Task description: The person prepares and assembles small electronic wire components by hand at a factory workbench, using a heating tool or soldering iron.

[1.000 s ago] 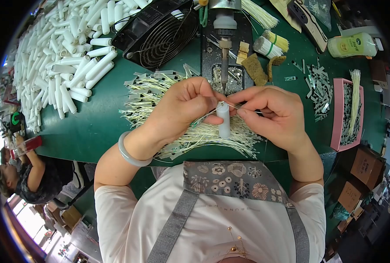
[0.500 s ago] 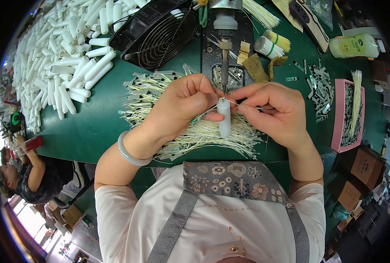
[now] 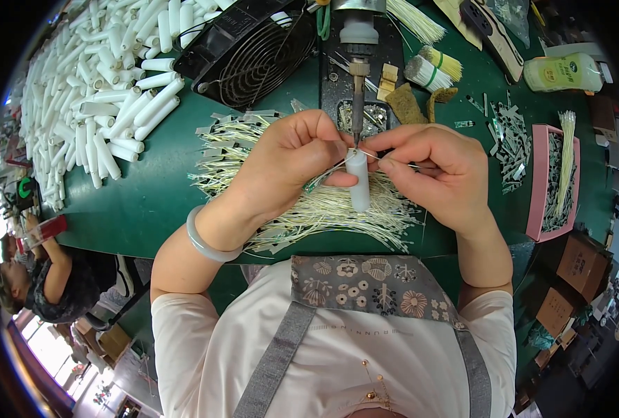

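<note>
A white cylinder (image 3: pixel 359 184), like those heaped on the left, hangs between my hands, its top just below the tip of a soldering iron (image 3: pixel 357 108). My left hand (image 3: pixel 288 160) is closed, its fingers at the cylinder's upper left side, with thin wires and a small green strip under the thumb. Thumb and forefinger of my right hand (image 3: pixel 442 171) pinch a thin wire running to the cylinder's top. The exact joint there is too small to make out. Beneath both hands lies a wide spread of pale wires (image 3: pixel 330 226) with strips on their ends.
Many white cylinders (image 3: pixel 100 90) fill the far left. Beside them stands a black fan (image 3: pixel 257 66). Loose circuit strips (image 3: pixel 510 146), a pink box (image 3: pixel 536 188) and a bottle (image 3: pixel 562 74) are on the right. A brown sponge (image 3: pixel 405 108) lies near the iron. Another person (image 3: pixel 45 279) sits at left.
My hands have brought the cylinder slightly up toward the iron's tip, and its lower end has swung a little to the right. Both hands keep their grip.
</note>
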{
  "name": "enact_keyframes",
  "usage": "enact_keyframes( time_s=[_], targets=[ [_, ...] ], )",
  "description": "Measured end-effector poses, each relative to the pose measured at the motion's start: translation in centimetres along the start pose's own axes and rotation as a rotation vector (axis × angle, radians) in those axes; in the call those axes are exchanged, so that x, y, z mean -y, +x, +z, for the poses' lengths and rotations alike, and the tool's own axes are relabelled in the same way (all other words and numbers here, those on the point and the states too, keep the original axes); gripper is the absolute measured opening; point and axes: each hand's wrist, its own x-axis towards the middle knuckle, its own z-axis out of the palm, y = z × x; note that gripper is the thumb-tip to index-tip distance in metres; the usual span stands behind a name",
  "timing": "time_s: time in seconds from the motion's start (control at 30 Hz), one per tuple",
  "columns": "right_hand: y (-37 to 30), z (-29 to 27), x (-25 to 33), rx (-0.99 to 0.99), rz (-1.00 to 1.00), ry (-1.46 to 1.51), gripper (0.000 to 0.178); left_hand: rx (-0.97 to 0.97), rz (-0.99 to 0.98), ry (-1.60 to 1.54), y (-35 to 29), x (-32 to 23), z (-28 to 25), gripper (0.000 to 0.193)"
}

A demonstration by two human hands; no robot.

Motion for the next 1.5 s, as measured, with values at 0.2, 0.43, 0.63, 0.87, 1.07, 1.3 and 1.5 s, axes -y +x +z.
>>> enact_keyframes(
  time_s=[0.2,0.43,0.63,0.87,1.07,1.3,1.5],
  targets=[
    [-0.1,-0.5,0.5,0.119,0.021,-0.053,0.005,0.019,0.008,-0.044,-0.1,0.0,0.0,0.007],
    [-0.2,-0.1,0.2,0.06,0.035,-0.022,0.004,0.023,0.0,-0.06,0.0,0.1,-0.1,0.008],
    [-0.3,0.0,-0.2,0.005,0.037,0.001,0.005,0.053,-0.009,-0.096,0.0,0.0,-0.1,0.007],
    [-0.2,0.0,0.1,0.002,0.061,0.0,0.005,0.002,-0.007,-0.052,0.0,0.0,-0.1,0.007],
    [-0.1,0.2,-0.1,-0.016,0.005,0.015,0.004,-0.017,-0.02,-0.072,-0.2,-0.2,0.4,0.009],
    [-0.5,-0.3,-0.1,-0.039,-0.027,-0.037,0.009,-0.069,-0.105,0.042,-0.5,-0.3,1.2,0.008],
    [-2.0,0.0,1.0,0.045,-0.001,-0.197,0.034,-0.05,-0.018,0.059,-2.0,-0.2,1.6,0.011]
  ],
)
